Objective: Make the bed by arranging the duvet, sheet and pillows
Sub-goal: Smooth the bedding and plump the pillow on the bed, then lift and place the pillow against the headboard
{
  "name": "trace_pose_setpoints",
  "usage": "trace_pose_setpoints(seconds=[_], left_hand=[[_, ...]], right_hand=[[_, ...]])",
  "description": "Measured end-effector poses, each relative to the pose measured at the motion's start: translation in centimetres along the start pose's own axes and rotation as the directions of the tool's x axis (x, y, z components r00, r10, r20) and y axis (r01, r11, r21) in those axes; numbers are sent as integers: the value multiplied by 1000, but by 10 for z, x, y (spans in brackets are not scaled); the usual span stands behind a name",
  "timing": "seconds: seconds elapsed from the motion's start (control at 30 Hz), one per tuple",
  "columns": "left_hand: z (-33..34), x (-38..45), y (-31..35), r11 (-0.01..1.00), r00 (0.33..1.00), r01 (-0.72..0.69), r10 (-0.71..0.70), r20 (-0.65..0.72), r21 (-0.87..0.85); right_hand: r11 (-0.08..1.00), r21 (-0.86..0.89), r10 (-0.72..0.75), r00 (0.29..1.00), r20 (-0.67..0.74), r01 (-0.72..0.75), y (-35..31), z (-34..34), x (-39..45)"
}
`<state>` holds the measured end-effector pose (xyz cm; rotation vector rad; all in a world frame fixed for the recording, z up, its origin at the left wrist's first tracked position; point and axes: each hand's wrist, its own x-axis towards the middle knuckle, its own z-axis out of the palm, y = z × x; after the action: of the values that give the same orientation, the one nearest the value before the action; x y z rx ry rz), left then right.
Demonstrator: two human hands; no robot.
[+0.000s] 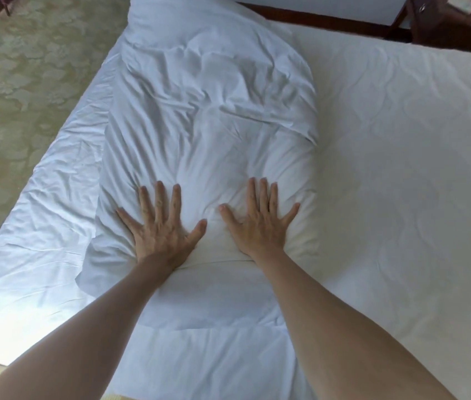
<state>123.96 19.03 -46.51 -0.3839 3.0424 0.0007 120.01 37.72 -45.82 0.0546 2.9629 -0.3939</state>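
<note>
A creased white pillow (211, 116) lies lengthwise on the left half of the bed. Both my hands press flat on its near end, fingers spread and straight. My left hand (160, 226) is on the pillow's left part, my right hand (260, 223) a little to the right of it. Under the pillow, a wrinkled white sheet (46, 215) runs along the bed's left edge. A smoother, cream-white quilted duvet (401, 168) covers the right half of the bed.
Patterned beige carpet (12, 90) lies left of the bed. A dark wooden bed frame (315, 17) runs along the far side, with a dark wooden nightstand (453, 27) at the top right holding small items.
</note>
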Motion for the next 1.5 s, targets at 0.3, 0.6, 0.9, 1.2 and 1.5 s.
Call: trace_pose_setpoints(seconds=[0.3, 0.6, 0.9, 1.2, 1.5], left_hand=[[-19, 6, 21, 995, 985, 66, -77, 152, 76], [-84, -31, 137, 971, 979, -132, 158, 126, -198], [-63, -127, 397, 923, 908, -326, 366, 203, -202], [6, -258, 697, 823, 724, -347, 540, 429, -450], [55, -274, 836, 803, 659, 61, 414, 628, -593]], right_hand=[[1000, 11, 7, 994, 106, -8, 5, -15, -3], [955, 190, 193, 965, 178, -226, 114, -82, -47], [924, 189, 313, 941, 124, -333, 381, -128, -89], [832, 28, 553, 833, 26, -553, 697, -165, -152], [680, 124, 732, 678, -68, -722, 837, -173, -146]])
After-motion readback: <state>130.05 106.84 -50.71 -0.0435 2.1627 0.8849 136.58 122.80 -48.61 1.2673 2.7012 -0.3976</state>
